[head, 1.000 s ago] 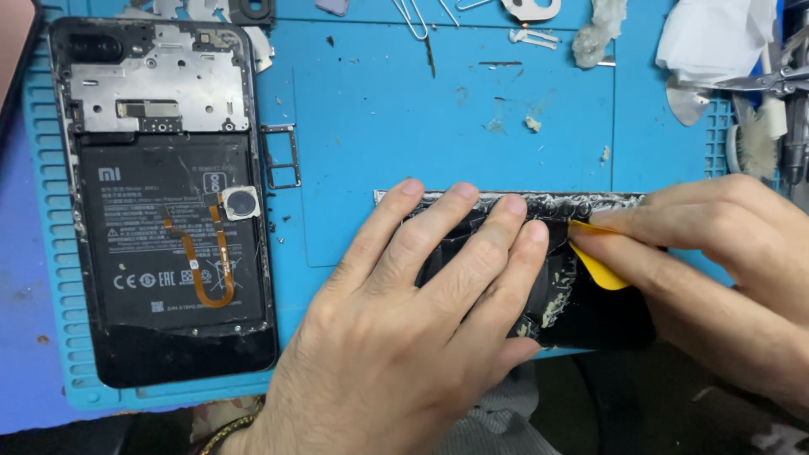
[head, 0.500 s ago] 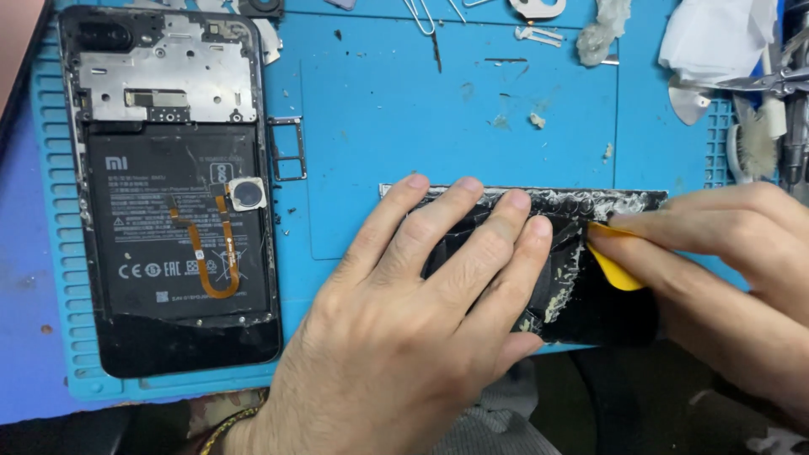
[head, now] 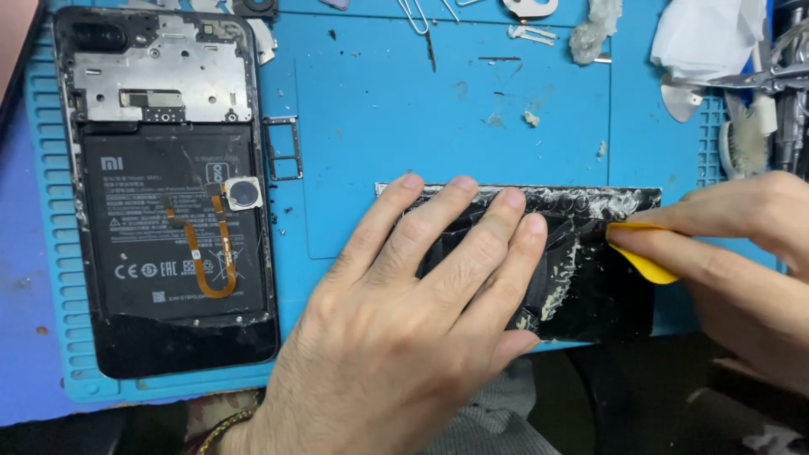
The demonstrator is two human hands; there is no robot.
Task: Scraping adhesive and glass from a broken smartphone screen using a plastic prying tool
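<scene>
My left hand (head: pixel 404 320) lies flat, fingers spread, pressing down on a black phone back cover (head: pixel 590 286) that rests on the blue work mat (head: pixel 379 109). White glue residue runs along the cover's top edge and across its middle. My right hand (head: pixel 742 261) pinches a yellow plastic pick (head: pixel 645 261), whose tip touches the cover's inner face near its right end. An opened phone (head: pixel 168 185) lies face down at the left of the mat, with its black battery, metal shield and an orange flex cable exposed.
A metal card tray (head: pixel 282 147) lies beside the opened phone. Tweezers (head: pixel 758 80), white tissue (head: pixel 699 38), a wad of glue residue (head: pixel 590 21) and small parts sit along the mat's back and right edges. Small crumbs of residue dot the mat.
The view has drifted slightly, so everything sits a little lower and to the right. My right hand has slid the yellow pick a short way along the cover. My left hand keeps pressing down.
</scene>
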